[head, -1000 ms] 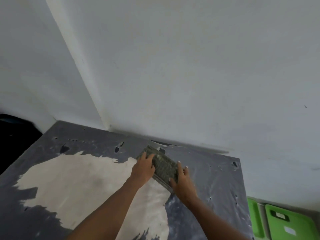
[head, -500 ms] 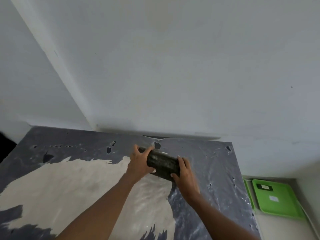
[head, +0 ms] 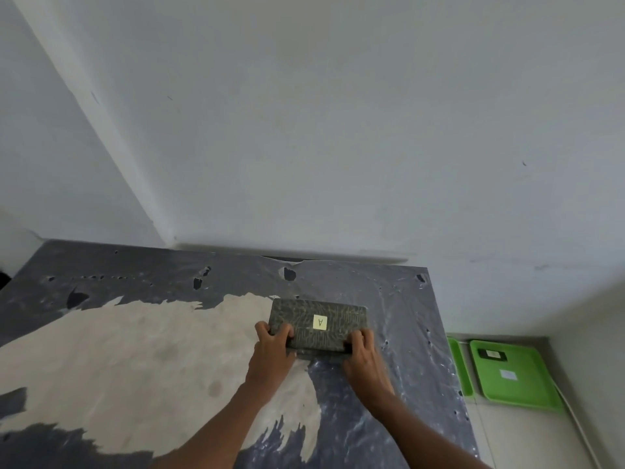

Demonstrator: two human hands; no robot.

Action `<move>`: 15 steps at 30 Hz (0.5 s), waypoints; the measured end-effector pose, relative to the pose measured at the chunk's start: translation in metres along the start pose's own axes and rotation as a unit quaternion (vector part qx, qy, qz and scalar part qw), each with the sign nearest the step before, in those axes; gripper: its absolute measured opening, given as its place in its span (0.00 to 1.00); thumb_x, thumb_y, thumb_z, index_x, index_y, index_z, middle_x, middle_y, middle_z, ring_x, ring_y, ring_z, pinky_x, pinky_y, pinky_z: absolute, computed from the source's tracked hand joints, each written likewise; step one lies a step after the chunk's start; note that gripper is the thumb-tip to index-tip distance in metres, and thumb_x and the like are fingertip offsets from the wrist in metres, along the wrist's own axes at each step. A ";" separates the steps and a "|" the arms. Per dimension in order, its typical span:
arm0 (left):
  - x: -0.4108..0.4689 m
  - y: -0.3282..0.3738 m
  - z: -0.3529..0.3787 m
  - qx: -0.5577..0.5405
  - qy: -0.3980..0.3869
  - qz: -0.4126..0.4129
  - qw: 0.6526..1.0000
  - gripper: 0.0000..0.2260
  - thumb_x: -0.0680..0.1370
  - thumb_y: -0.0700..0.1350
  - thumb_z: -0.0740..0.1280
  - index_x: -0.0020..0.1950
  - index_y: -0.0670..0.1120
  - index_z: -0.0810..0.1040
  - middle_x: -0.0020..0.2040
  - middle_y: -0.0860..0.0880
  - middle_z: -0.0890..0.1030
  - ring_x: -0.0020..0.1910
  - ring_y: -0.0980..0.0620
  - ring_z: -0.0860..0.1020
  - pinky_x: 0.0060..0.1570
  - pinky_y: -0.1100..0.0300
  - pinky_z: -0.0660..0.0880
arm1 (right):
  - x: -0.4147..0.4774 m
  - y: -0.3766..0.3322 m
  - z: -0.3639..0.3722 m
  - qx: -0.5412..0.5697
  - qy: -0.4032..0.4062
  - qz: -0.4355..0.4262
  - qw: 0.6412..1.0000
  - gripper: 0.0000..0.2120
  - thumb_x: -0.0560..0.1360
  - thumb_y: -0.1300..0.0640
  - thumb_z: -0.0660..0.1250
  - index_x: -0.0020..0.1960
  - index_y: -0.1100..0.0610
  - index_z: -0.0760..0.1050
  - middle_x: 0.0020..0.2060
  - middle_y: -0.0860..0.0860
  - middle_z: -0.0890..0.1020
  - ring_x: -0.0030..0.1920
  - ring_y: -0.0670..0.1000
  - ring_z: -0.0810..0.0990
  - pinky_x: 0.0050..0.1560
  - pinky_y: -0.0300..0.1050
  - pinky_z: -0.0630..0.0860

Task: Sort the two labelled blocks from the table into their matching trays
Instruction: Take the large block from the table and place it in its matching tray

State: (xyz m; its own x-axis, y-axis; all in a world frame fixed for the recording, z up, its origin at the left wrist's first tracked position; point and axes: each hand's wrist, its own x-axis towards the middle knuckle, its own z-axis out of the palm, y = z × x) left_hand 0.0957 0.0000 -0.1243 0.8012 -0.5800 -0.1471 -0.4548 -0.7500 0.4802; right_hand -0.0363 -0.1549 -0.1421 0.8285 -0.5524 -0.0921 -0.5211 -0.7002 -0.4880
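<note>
A dark patterned block (head: 319, 328) with a small yellow label reading A faces me, held over the far right part of the table (head: 135, 350). My left hand (head: 272, 355) grips its lower left corner and my right hand (head: 363, 358) grips its lower right corner. On the floor to the right of the table lies a green tray (head: 514, 377) with a dark tag and a white label. A second green tray (head: 458, 365) peeks out beside it, mostly hidden by the table edge.
The table has a worn dark covering with a large bare pale patch. It stands against a white wall and corner at the back. A pale floor strip runs along the table's right side.
Both hands have turned the block so that its labelled A face now points at me. It has also shifted a little to the right. The camera view has swung toward the trays.
</note>
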 end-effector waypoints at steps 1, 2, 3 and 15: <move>-0.001 0.001 0.000 0.003 -0.003 -0.004 1.000 0.12 0.77 0.46 0.70 0.57 0.46 0.72 0.59 0.43 0.64 0.49 0.45 0.80 0.50 0.54 0.83 | 0.000 0.000 0.001 -0.004 -0.009 0.004 1.000 0.13 0.77 0.63 0.63 0.60 0.56 0.66 0.63 0.56 0.67 0.49 0.51 0.72 0.48 0.45 0.76; -0.001 0.002 0.001 0.006 -0.005 -0.010 1.000 0.11 0.77 0.46 0.69 0.56 0.46 0.72 0.58 0.43 0.64 0.48 0.44 0.81 0.49 0.53 0.83 | -0.001 0.000 0.002 -0.008 -0.016 0.006 1.000 0.13 0.77 0.63 0.63 0.60 0.56 0.65 0.64 0.56 0.67 0.51 0.52 0.73 0.49 0.46 0.77; -0.001 0.004 0.001 0.008 -0.006 -0.019 1.000 0.11 0.77 0.46 0.69 0.56 0.46 0.71 0.58 0.43 0.64 0.47 0.44 0.81 0.48 0.53 0.83 | -0.002 0.000 0.002 -0.016 -0.021 0.008 1.000 0.14 0.77 0.61 0.63 0.61 0.56 0.65 0.64 0.56 0.66 0.52 0.53 0.74 0.50 0.47 0.78; -0.019 0.037 0.022 -0.171 0.033 -0.184 0.967 0.18 0.77 0.49 0.70 0.62 0.48 0.66 0.64 0.41 0.61 0.56 0.42 0.78 0.50 0.53 0.83 | 0.070 0.008 -0.020 -0.215 -0.162 -0.099 0.958 0.56 0.66 0.27 0.66 0.79 0.49 0.37 0.79 0.60 0.40 0.77 0.68 0.39 0.75 0.70 0.41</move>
State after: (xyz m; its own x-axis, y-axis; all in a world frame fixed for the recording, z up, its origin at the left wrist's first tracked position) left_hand 0.0549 -0.0239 -0.1227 0.9124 -0.2643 -0.3124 0.0116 -0.7463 0.6655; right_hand 0.0138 -0.2079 -0.1350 0.9039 -0.2681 -0.3333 -0.3248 -0.9372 -0.1270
